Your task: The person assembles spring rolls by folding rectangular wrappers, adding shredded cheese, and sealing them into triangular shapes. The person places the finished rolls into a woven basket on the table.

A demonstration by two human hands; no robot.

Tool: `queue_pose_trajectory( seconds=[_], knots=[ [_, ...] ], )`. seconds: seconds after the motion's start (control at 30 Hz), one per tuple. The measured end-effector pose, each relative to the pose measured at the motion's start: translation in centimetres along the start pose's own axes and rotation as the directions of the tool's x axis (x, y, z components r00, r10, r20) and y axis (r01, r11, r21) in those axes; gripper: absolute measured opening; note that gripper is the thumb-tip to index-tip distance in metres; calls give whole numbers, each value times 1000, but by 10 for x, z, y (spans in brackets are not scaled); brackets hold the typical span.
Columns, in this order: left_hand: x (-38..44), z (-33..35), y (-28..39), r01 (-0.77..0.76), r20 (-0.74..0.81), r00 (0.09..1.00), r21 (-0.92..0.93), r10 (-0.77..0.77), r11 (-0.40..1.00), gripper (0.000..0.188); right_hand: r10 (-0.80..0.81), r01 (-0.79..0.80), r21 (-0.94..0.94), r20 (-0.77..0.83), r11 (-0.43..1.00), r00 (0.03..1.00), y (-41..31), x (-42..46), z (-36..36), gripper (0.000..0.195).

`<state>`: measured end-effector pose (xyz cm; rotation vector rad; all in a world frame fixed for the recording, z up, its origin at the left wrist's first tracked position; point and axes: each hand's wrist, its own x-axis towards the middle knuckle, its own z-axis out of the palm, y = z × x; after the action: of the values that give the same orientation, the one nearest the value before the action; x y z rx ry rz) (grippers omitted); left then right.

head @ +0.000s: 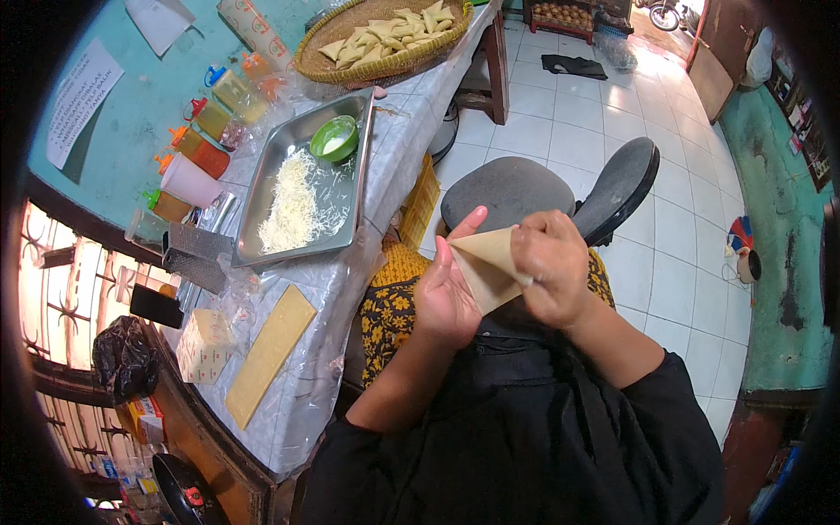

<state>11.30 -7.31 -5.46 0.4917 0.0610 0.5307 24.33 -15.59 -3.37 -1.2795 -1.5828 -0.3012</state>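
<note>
Above the lap, my left hand (pixel 449 295) supports a folded sheet of pastry dough (pixel 485 269), its palm up and the thumb and fingers at the sheet's left edge. My right hand (pixel 551 269) pinches the sheet's right side, with something small and white at its fingertips. To the left, a steel tray (pixel 361 197) holds a heap of grated cheese (pixel 292 203) and a green bowl (pixel 335 139) with a white substance. A long strip of flat dough (pixel 270 354) lies on the plastic-covered table (pixel 308 394). Folded pastries (pixel 394 36) fill a woven basket (pixel 308 56) at the back.
Sauce bottles (pixel 203 151) and a pink cup (pixel 190 180) line the wall. A box grater (pixel 197 256), a phone (pixel 156 306) and a block-shaped wrapped package (pixel 205 346) are at the table's left. A grey-seated chair (pixel 508 190) stands just beyond my hands.
</note>
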Motion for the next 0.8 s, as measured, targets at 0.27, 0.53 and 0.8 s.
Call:
queue_pose_trajectory(
  seconds=[0.27, 0.53, 0.8],
  knots=[
    [3, -7, 8, 54, 90, 995, -56, -49, 997, 57, -248, 248, -257, 35, 934, 968, -4, -17, 18, 13],
    [-3, -7, 18, 13, -92, 996, 37, -9, 999, 50, -165, 170, -135, 51, 976, 985, 1, -22, 9, 24],
    [-11, 7, 18, -146, -32, 987, 200, 156, 969, 49, 539, -546, 654, 242, 523, 807, -2, -25, 29, 58]
  ],
)
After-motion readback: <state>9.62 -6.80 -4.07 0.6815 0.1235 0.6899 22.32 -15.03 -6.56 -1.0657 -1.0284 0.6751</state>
